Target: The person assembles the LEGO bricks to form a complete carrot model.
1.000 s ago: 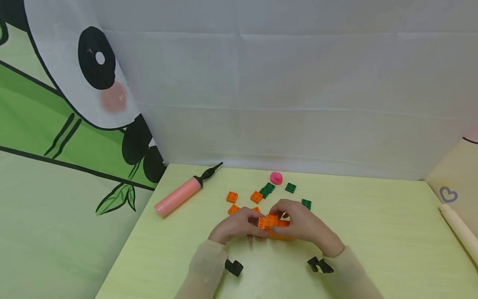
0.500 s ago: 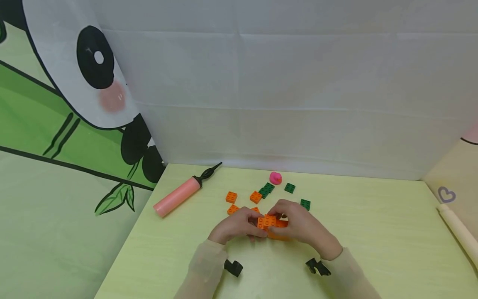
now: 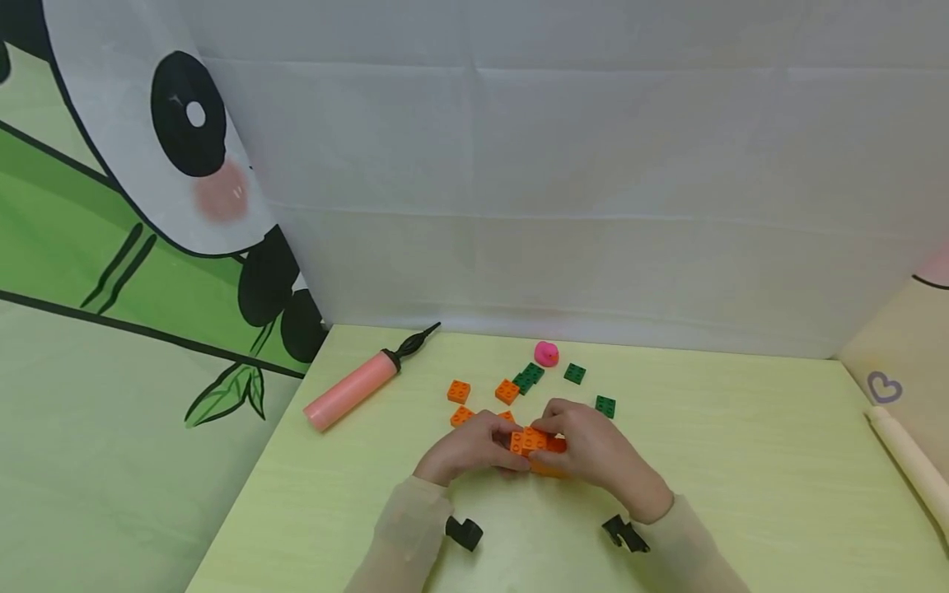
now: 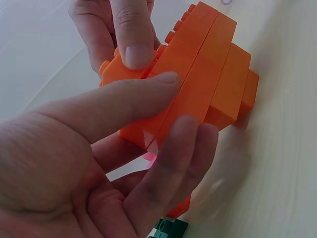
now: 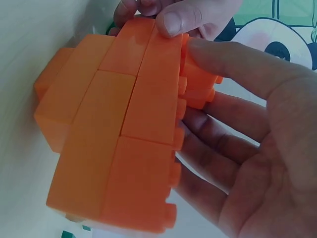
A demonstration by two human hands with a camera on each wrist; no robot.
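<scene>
A stepped build of orange toy bricks (image 5: 99, 129), several layers deep, is held low over the table between both hands. My left hand (image 3: 473, 447) grips its left end, thumb along the side and fingers underneath, as the left wrist view shows. With thumb and fingers, my right hand (image 3: 593, 445) pinches a small orange brick (image 5: 199, 82) at the studded top of the build. In the left wrist view a right fingertip presses on this brick, close to my left thumb. The left hand partly hides the build in the head view.
Loose orange bricks (image 3: 459, 391) and green bricks (image 3: 574, 373) lie beyond the hands, near a pink rubber duck (image 3: 546, 354). A pink hand pump (image 3: 352, 389) lies at the back left. A pale roll (image 3: 908, 461) sits along the right edge. A white wall sheet (image 3: 519, 206) borders the table's back.
My right hand has shifted slightly left and closer to my left hand, the small brick still pinched. The left hand has stayed almost in place on the build.
</scene>
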